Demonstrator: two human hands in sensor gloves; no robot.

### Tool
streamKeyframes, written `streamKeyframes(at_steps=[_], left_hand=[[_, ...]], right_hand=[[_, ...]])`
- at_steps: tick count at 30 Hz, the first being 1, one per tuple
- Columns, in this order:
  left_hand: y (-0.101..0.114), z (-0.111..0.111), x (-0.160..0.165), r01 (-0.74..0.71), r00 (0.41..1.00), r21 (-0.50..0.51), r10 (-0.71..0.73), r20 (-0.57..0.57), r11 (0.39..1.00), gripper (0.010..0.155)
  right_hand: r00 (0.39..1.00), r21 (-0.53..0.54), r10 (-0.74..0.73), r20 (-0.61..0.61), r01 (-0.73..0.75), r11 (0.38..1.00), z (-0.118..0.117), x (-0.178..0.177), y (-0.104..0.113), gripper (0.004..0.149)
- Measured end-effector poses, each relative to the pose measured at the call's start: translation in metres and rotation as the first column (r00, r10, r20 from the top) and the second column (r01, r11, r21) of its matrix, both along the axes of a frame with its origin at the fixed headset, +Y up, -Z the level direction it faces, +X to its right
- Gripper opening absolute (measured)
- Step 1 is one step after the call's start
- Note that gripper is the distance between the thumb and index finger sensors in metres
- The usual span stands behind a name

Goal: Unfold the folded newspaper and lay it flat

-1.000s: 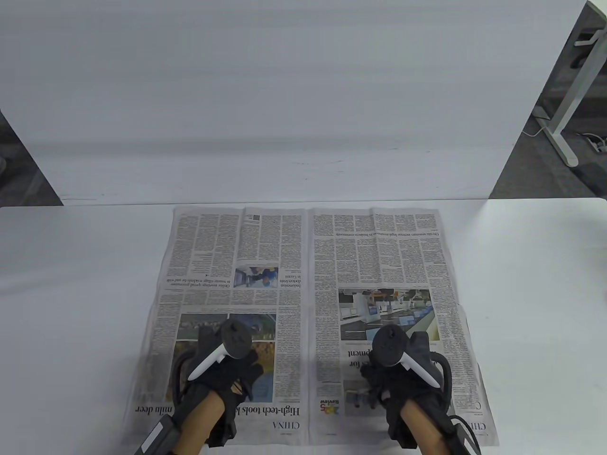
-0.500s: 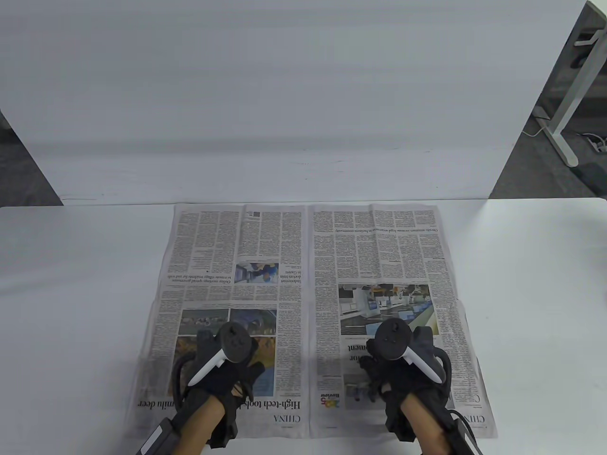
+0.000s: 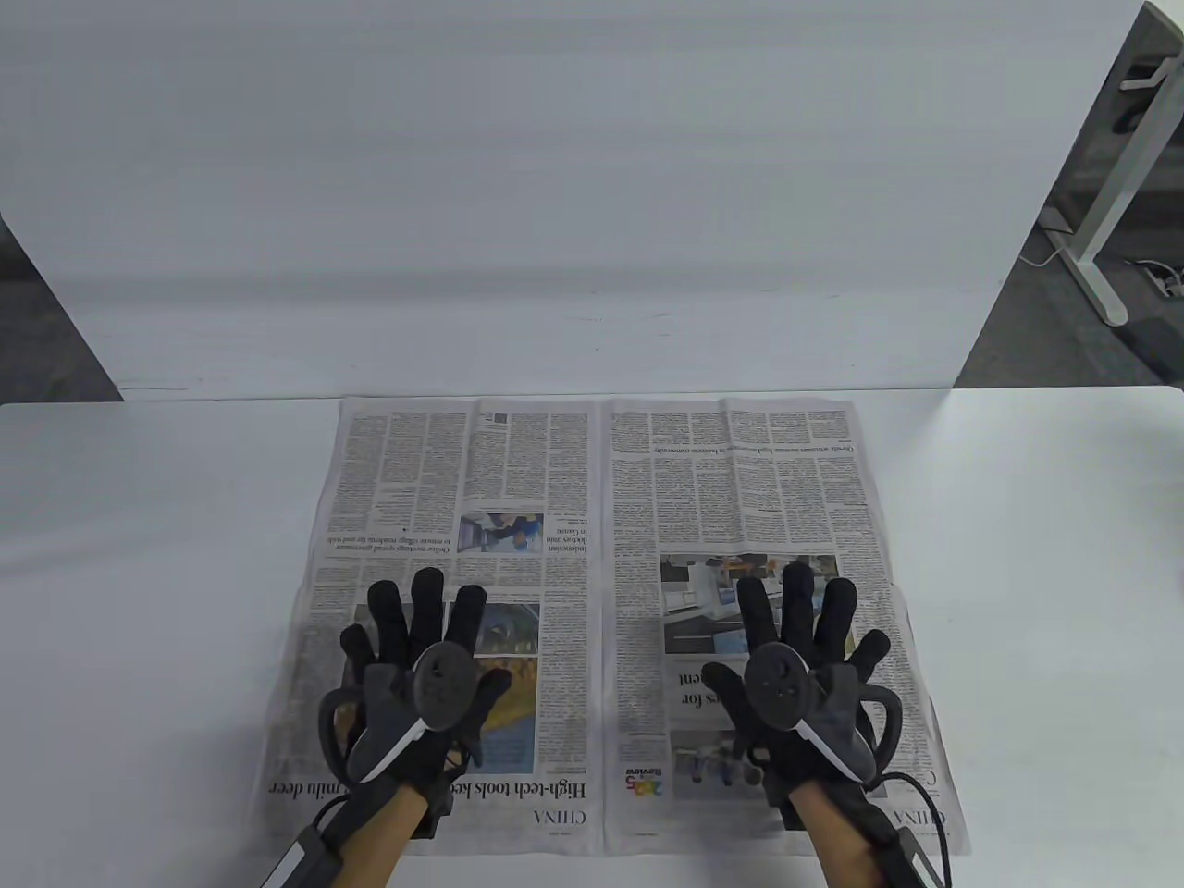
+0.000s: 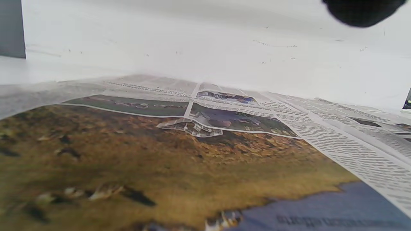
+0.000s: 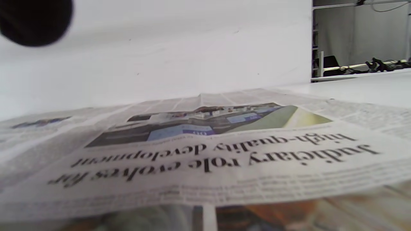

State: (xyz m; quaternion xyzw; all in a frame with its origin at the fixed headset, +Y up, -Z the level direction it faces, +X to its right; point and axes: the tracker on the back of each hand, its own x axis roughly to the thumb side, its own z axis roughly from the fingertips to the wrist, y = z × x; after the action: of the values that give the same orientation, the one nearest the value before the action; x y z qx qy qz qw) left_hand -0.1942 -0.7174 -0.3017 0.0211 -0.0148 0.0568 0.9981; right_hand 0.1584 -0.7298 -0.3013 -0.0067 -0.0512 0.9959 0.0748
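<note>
The newspaper lies opened out as a two-page spread on the white table, its headlines toward the near edge. My left hand lies over the left page's lower photo with fingers spread and stretched forward. My right hand lies the same way over the right page's photo and headline. Neither hand grips anything. The left wrist view shows the left page close below the camera, with one small raised crease. The right wrist view shows the right page with a slight hump along a fold.
A white backboard stands behind the table's far edge. A desk leg and floor cables show at the far right, off the table. Bare table surface lies on both sides of the paper.
Both hands have gone from curled with fingers tucked under to fingers spread and stretched forward on the pages. The newspaper has stayed in place.
</note>
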Motion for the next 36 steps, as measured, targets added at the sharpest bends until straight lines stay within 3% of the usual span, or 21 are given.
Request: streamKeyframes(at_steps=[3,36], left_hand=[[-0.0036,0.0,0.0007,0.0,1.0,-0.031,0.0,0.009,1.0,0.093],[-0.008,-0.0032,0.0018,-0.002,1.0,-0.123,0.003,0.008,0.992,0.088]], right_hand=[[0.999,-0.03,-0.02,-0.028,0.019,0.999,0.0019,-0.0033,-0.0014,0.099],[0.996,-0.117,-0.077,-0.043,0.071,0.991,0.0048,-0.003,-0.001,0.094]])
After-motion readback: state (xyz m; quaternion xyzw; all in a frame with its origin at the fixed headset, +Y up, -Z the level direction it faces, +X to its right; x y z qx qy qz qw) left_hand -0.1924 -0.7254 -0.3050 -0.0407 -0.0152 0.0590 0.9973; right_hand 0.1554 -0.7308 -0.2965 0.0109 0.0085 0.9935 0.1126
